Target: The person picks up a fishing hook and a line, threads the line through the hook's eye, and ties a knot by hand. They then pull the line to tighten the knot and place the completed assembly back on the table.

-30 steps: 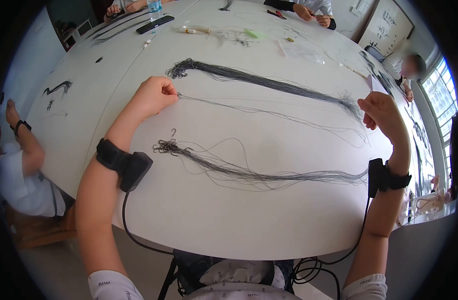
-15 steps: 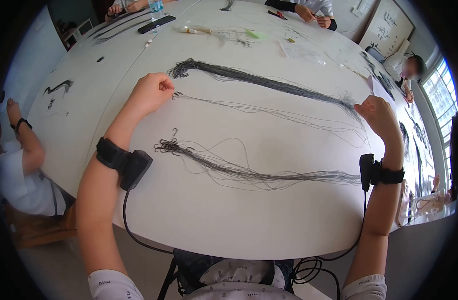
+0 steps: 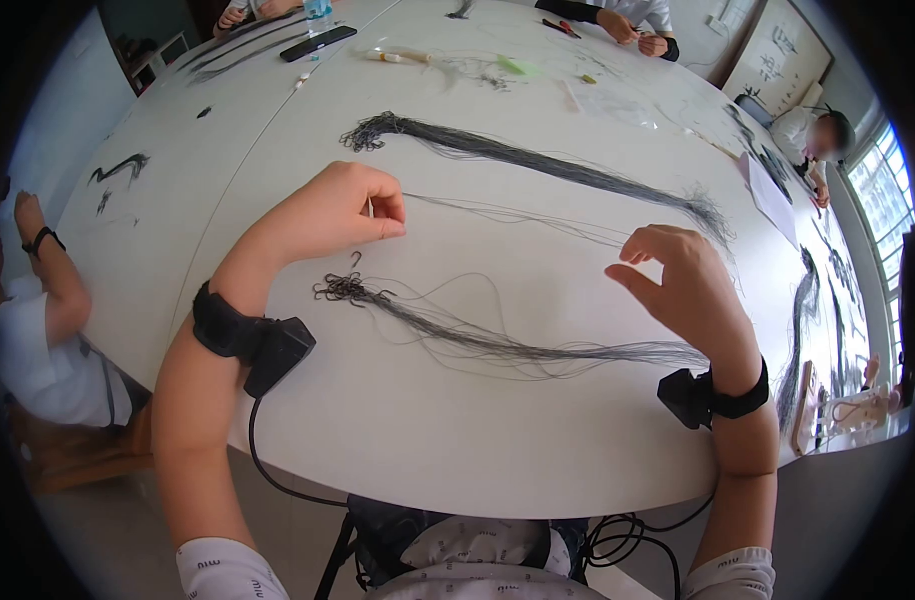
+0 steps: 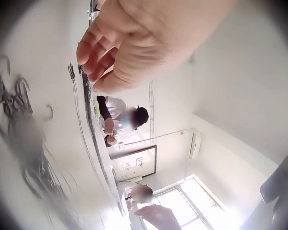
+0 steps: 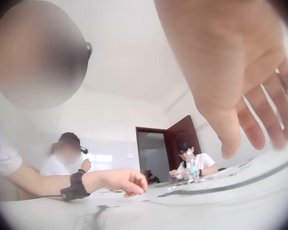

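Near the table's front, a bunch of fish hooks lies with its dark lines trailing right. My left hand is over the table just above these hooks, its fingers bent loosely and the thumb apart, holding nothing. Behind it a few thin lines run to the right; in the left wrist view a small hook group ends them on the table. My right hand hovers over the right ends of those lines, thumb and fingers spread. A thicker bundle of hooked lines lies farther back.
A phone, a water bottle and a clear plastic bag are on the far part of the table. Other people sit around it. Cables hang from both wrist cameras. More dark line bundles lie at the right edge.
My left hand has left the small hook group and come right and nearer, its pinch now loosened. My right hand has moved left and nearer from the lines' far ends, fingers opening.
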The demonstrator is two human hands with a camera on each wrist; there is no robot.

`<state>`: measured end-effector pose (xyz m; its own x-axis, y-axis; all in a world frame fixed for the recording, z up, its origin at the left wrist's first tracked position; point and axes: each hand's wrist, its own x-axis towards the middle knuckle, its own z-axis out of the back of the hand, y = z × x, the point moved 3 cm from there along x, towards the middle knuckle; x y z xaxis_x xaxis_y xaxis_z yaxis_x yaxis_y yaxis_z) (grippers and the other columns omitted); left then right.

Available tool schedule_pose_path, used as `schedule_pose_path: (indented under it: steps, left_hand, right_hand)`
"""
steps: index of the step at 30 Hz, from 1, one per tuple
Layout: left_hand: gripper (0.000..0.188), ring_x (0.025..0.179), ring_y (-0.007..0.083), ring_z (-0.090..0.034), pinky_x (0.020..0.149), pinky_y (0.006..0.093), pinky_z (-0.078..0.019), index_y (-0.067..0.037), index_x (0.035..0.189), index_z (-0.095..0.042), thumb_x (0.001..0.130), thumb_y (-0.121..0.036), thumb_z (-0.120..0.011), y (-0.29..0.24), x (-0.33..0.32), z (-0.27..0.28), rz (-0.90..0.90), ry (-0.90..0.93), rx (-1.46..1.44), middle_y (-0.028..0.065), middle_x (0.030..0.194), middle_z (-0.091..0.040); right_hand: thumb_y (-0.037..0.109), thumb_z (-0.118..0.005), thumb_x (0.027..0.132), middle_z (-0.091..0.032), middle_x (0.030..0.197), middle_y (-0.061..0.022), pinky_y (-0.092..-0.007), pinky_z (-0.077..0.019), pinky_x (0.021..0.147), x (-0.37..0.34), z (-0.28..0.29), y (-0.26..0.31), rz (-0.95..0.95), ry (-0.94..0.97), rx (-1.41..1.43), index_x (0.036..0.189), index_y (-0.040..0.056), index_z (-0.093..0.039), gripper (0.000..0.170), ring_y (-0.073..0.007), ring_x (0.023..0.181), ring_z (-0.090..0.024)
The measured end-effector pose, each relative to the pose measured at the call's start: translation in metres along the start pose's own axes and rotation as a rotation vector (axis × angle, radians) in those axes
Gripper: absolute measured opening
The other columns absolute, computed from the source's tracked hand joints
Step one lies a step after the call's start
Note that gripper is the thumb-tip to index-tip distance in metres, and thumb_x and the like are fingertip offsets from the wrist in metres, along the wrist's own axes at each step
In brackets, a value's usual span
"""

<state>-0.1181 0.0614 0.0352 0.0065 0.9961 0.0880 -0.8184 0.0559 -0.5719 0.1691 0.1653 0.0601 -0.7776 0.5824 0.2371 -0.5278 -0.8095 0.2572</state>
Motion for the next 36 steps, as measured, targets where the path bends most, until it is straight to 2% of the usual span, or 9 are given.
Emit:
schedule_pose_path:
  steps: [1, 3, 6, 12, 19, 22, 24, 31, 36]
  left_hand:
    - [0.008, 0.061, 0.0121, -0.054, 0.057, 0.0270, -0.0442, -0.002, 0.076, -0.064, 0.076, -0.009, -0.068, -0.001, -0.001, 0.003, 0.002, -0.002, 0.000, 0.0050, 0.071, -0.063]
    - [0.009, 0.063, 0.0123, -0.053, 0.061, 0.0268, -0.0443, -0.001, 0.077, -0.065, 0.073, -0.009, -0.069, -0.001, -0.002, 0.001, 0.047, 0.184, -0.022, 0.0039, 0.072, -0.060]
    - [0.011, 0.062, 0.0124, -0.055, 0.059, 0.0265, -0.0451, -0.001, 0.076, -0.065, 0.072, -0.007, -0.072, -0.002, -0.004, 0.003, 0.038, 0.276, -0.105, 0.0042, 0.071, -0.061]
    - [0.010, 0.060, 0.0124, -0.057, 0.056, 0.0249, -0.0463, 0.000, 0.075, -0.064, 0.071, -0.006, -0.072, -0.010, -0.007, -0.010, -0.006, 0.442, -0.117, 0.0054, 0.068, -0.061]
    - [0.009, 0.060, 0.0120, -0.057, 0.056, 0.0252, -0.0463, 0.001, 0.074, -0.064, 0.072, -0.004, -0.070, -0.007, -0.008, -0.015, 0.002, 0.443, -0.029, 0.0065, 0.066, -0.060]
    - [0.007, 0.059, 0.0121, -0.056, 0.055, 0.0253, -0.0460, 0.002, 0.074, -0.063, 0.072, -0.004, -0.068, -0.010, -0.009, -0.015, -0.028, 0.442, -0.018, 0.0062, 0.066, -0.059]
    - [0.008, 0.060, 0.0165, -0.059, 0.055, 0.0284, -0.0473, 0.002, 0.073, -0.063, 0.071, -0.005, -0.065, -0.012, -0.009, -0.015, 0.026, 0.463, -0.007, 0.0090, 0.067, -0.062]
    - [0.008, 0.058, 0.0130, -0.057, 0.053, 0.0251, -0.0455, 0.002, 0.072, -0.060, 0.072, -0.005, -0.065, -0.013, -0.010, -0.019, 0.004, 0.460, 0.031, 0.0069, 0.065, -0.058]
    - [0.009, 0.059, 0.0127, -0.057, 0.053, 0.0250, -0.0446, 0.002, 0.070, -0.058, 0.072, -0.005, -0.064, -0.017, -0.007, -0.012, -0.058, 0.308, -0.025, 0.0073, 0.064, -0.059]
  right_hand:
    - [0.019, -0.068, 0.077, -0.064, 0.075, -0.0134, -0.0372, -0.0473, 0.065, -0.002, -0.004, 0.006, 0.069, -0.008, 0.012, 0.076, 0.0005, -0.062, 0.020, -0.0312, 0.069, -0.061]
    - [0.017, -0.068, 0.077, -0.063, 0.072, -0.0119, -0.0368, -0.0468, 0.063, -0.004, -0.012, 0.014, 0.078, 0.012, 0.021, 0.073, 0.0013, -0.061, 0.017, -0.0299, 0.066, -0.059]
    - [0.012, -0.068, 0.077, -0.058, 0.064, -0.0079, -0.0350, -0.0452, 0.059, -0.007, -0.027, 0.023, 0.274, -0.031, 0.118, 0.067, 0.0037, -0.057, 0.017, -0.0271, 0.061, -0.057]
    - [0.008, -0.067, 0.076, -0.054, 0.058, -0.0067, -0.0340, -0.0415, 0.053, -0.010, -0.037, 0.036, 0.322, -0.073, 0.275, 0.063, 0.0042, -0.054, 0.018, -0.0262, 0.054, -0.052]
    - [0.004, -0.068, 0.077, -0.056, 0.059, -0.0069, -0.0293, -0.0390, 0.047, -0.014, -0.061, 0.036, 0.313, -0.088, 0.619, 0.069, 0.0036, -0.060, 0.011, -0.0196, 0.051, -0.052]
    - [0.001, -0.067, 0.077, -0.056, 0.058, -0.0062, -0.0277, -0.0389, 0.048, -0.013, -0.053, 0.033, 0.297, -0.228, 0.674, 0.070, 0.0030, -0.060, 0.010, -0.0164, 0.051, -0.052]
    - [0.000, -0.066, 0.077, -0.056, 0.058, -0.0058, -0.0269, -0.0387, 0.048, -0.014, -0.053, 0.031, 0.294, -0.224, 0.677, 0.070, 0.0026, -0.060, 0.010, -0.0153, 0.051, -0.052]
    - [-0.003, -0.065, 0.077, -0.056, 0.058, -0.0057, -0.0252, -0.0386, 0.048, -0.015, -0.053, 0.027, 0.285, -0.227, 0.714, 0.070, 0.0012, -0.060, 0.010, -0.0133, 0.051, -0.052]
    - [-0.004, -0.065, 0.076, -0.057, 0.061, -0.0065, -0.0244, -0.0397, 0.049, -0.016, -0.052, 0.025, 0.282, -0.266, 0.739, 0.072, 0.0003, -0.060, 0.007, -0.0134, 0.052, -0.053]
